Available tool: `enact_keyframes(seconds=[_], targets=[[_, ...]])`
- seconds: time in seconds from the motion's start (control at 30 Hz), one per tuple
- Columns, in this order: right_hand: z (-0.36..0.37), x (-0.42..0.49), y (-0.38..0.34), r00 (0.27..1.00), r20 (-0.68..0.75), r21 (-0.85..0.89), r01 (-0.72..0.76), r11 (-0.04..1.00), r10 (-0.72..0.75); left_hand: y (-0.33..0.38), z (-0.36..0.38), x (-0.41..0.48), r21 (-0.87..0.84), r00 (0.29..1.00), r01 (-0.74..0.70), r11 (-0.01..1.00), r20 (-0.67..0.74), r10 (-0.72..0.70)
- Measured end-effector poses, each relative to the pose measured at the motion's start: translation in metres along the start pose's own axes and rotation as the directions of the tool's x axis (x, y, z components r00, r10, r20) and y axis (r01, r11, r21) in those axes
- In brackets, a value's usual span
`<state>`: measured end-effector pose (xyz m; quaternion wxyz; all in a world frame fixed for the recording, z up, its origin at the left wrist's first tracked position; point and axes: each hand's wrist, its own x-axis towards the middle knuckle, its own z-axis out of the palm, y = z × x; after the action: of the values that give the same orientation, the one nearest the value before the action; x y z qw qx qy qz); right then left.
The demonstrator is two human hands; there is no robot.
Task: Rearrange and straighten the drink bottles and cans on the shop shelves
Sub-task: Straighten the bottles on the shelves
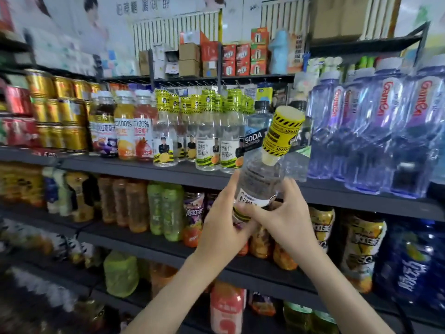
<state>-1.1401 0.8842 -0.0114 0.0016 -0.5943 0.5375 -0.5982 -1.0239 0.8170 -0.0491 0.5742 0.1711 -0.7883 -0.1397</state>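
A clear plastic honey-water bottle [261, 174] with a yellow hazard-striped cap sleeve is gripped low down by both the left hand [221, 227] and right hand [286, 220], tilted right in front of the dark metal shelf [144, 168]. Its label is half covered by fingers. Matching bottles [207, 138] are lined up behind; the lower rows are pretty blurry.

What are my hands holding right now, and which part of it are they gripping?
Both hands hold one clear bottle with a yellow hazard-striped cap, tilted to the right. The left hand and right hand grip its lower, labelled end; the cap end is free.
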Motion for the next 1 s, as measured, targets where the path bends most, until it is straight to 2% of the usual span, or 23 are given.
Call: enact_keyframes(seconds=[0.13,0.23,0.4,0.5,0.57,0.63,0.67,0.73,0.8,0.87,1.0], targets=[[0.050,0.023,-0.009,0.999,0.017,0.003,0.051,0.999,-0.051,-0.036,-0.038,0.014,0.020,0.999,0.031,0.999,-0.037,-0.030],[0.089,0.044,-0.018,0.999,-0.006,-0.018,0.050,0.999,-0.050,-0.066,-0.073,0.030,0.024,1.000,0.026,0.999,-0.010,-0.026],[0.148,0.077,-0.030,0.996,-0.091,-0.094,-0.008,0.996,-0.001,-0.114,-0.139,0.060,0.131,0.991,-0.087,0.988,0.110,0.073],[0.177,0.091,-0.034,0.988,-0.141,-0.072,-0.069,0.995,0.059,-0.145,-0.165,0.075,0.175,0.989,-0.131,0.976,0.087,0.117],[0.193,0.098,-0.034,0.980,-0.182,-0.077,-0.097,0.992,0.081,-0.160,-0.171,0.085,0.255,0.995,-0.098,0.962,0.023,0.096],[0.205,0.105,-0.033,0.970,-0.224,-0.124,-0.120,0.985,0.090,-0.172,-0.171,0.093,0.296,1.000,-0.003,0.955,-0.021,0.010],[0.210,0.108,-0.031,0.968,-0.233,-0.158,-0.132,0.979,0.093,-0.177,-0.168,0.097,0.302,0.999,0.037,0.953,-0.021,-0.032],[0.219,0.113,-0.030,0.964,-0.249,-0.237,-0.152,0.960,0.091,-0.186,-0.163,0.104,0.332,1.000,0.030,0.943,-0.008,-0.029],[0.228,0.114,-0.028,0.958,-0.280,-0.351,-0.161,0.922,0.061,-0.192,-0.157,0.109,0.350,1.000,0.018,0.937,0.002,-0.020],[0.234,0.113,-0.024,0.942,-0.333,-0.477,-0.127,0.870,-0.045,-0.196,-0.154,0.113,0.340,0.999,0.044,0.939,0.004,-0.048],[0.240,0.106,-0.018,0.944,-0.297,-0.527,-0.036,0.849,-0.144,-0.200,-0.153,0.112,0.305,0.999,0.033,0.952,-0.003,-0.034]])
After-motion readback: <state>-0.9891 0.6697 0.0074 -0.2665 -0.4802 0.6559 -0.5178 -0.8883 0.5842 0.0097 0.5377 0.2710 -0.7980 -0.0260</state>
